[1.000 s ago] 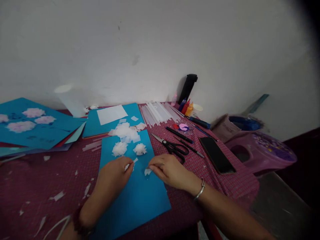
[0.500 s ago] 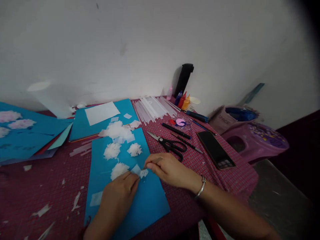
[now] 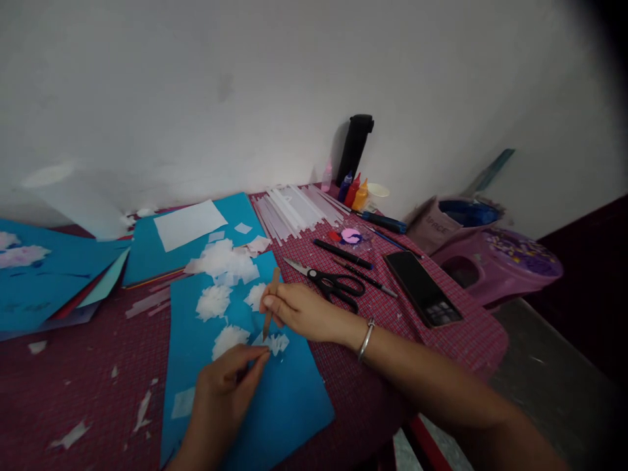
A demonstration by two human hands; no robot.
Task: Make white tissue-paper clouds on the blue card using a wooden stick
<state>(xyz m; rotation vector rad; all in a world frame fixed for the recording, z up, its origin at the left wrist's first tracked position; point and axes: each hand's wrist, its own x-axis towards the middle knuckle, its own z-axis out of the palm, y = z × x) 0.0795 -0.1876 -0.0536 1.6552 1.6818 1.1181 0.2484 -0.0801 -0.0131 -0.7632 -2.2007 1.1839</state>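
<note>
1. Head view: the right hand (image 3: 307, 313) grips a flat brown stick (image 3: 271, 307) between thumb and fingers, the stick nearly upright with its lower end pointing down at the blue sheet (image 3: 289, 399)
2. The left hand (image 3: 220, 389) has thumb and forefinger drawn narrowly together just below the stick's lower end; whether paper is caught between the tips, I cannot tell
3. Just right of those fingertips, a small crumpled white tuft (image 3: 279, 344) sits on the blue sheet
4. Three fuller white clusters lie on the same sheet: the upper-left cluster (image 3: 214, 302), the lower-left cluster (image 3: 230, 340) beside the left hand, and the upper-right cluster (image 3: 254, 297), partly hidden by the right hand
5. A loose pale square (image 3: 183, 402) lies near the sheet's left edge, and a heap of white paper pieces (image 3: 223, 260) spreads over its far end
6. To the right of the sheet, on the checked cloth of the tabletop (image 3: 353, 366), are scissors (image 3: 324, 278) with black handles, a black pen (image 3: 343, 254) and a dark phone (image 3: 422, 288)
7. Farther back, pale strips (image 3: 299, 212) lie bunched near the paint bottles (image 3: 353, 191)
</note>
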